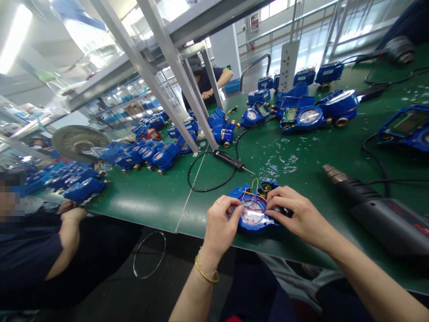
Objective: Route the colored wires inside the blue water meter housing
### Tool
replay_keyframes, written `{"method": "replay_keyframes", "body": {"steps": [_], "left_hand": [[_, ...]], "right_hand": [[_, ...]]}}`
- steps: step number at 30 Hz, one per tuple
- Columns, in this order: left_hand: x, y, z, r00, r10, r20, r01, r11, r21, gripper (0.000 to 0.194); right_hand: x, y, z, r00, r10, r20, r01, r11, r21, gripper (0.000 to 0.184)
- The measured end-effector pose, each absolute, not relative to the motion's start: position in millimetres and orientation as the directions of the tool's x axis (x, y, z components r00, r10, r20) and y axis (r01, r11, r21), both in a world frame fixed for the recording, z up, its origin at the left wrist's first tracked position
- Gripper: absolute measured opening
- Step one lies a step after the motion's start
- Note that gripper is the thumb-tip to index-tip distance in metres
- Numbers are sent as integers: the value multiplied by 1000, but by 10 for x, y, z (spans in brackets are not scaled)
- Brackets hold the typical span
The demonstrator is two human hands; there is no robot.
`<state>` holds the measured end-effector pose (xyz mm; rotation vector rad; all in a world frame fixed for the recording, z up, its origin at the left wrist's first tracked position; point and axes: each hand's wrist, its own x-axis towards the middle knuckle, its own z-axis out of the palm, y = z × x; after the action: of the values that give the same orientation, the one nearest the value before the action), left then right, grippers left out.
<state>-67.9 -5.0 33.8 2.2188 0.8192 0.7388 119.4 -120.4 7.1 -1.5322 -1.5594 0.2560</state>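
A blue water meter (254, 213) with its cover off lies near the front edge of the green table (157, 201), with red and yellow wires showing on top. My left hand (221, 223) pinches the wires at the meter's left side. My right hand (298, 214) presses on the meter's right side, fingers curled over a small dark part.
A soldering iron (229, 160) with a looped black cable lies just behind the meter. A heat gun (375, 210) rests at the right. Several blue meters (301, 116) crowd the back and left. A seated person's arm (67, 223) is at the left; another person (208, 82) stands far back.
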Motion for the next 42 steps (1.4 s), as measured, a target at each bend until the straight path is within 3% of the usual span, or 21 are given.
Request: {"method": "replay_keyframes", "body": {"steps": [3, 6, 9, 10, 12, 14, 18, 23, 27, 30, 33, 39, 42], "left_hand": [[-678, -26, 310, 598, 751, 279, 371, -568, 734, 20], [-604, 38, 325, 550, 738, 390, 351, -628, 694, 29], [-462, 143, 392, 617, 634, 466, 322, -744, 585, 15], [-409, 180, 416, 680, 582, 446, 310, -780, 544, 5], [-313, 243, 452, 802, 473, 364, 272, -833, 482, 14], [-242, 277, 458, 856, 418, 305, 258, -855, 450, 9], [-190, 261, 394, 821, 457, 342, 295, -853, 432, 13], [-212, 215, 364, 795, 477, 375, 279, -836, 473, 7], [-244, 150, 454, 843, 408, 350, 210, -849, 485, 4], [-258, 78, 518, 882, 417, 218, 279, -837, 471, 9], [-248, 39, 528, 864, 479, 153, 369, -811, 454, 8], [-161, 30, 479, 848, 470, 246, 406, -873, 271, 12], [-116, 32, 520, 840, 488, 236, 420, -861, 285, 11]], "right_hand": [[1216, -1221, 87, 167, 880, 445, 681, 223, -697, 15], [1217, -1224, 74, 160, 881, 446, 668, 236, -706, 19], [1214, -1227, 50, 136, 877, 460, 662, 265, -701, 21], [1215, -1233, 47, 128, 875, 467, 662, 275, -697, 21], [1222, -1257, 54, 117, 874, 472, 655, 289, -698, 22], [1234, -1295, 74, 118, 881, 458, 632, 289, -719, 25], [1247, -1361, 109, 160, 890, 427, 578, 266, -771, 27], [1214, -1287, 72, 345, 872, 348, 562, 105, -820, 10], [1188, -1145, 38, 289, 898, 332, 721, 24, -692, 11], [1184, -1071, 46, 259, 926, 274, 816, -59, -575, 15], [1192, -1049, 64, 265, 933, 242, 838, -99, -537, 15], [1245, -1089, 105, 315, 883, 347, 695, 34, -718, 16], [1270, -1096, 128, 330, 878, 345, 639, 61, -767, 15]]}}
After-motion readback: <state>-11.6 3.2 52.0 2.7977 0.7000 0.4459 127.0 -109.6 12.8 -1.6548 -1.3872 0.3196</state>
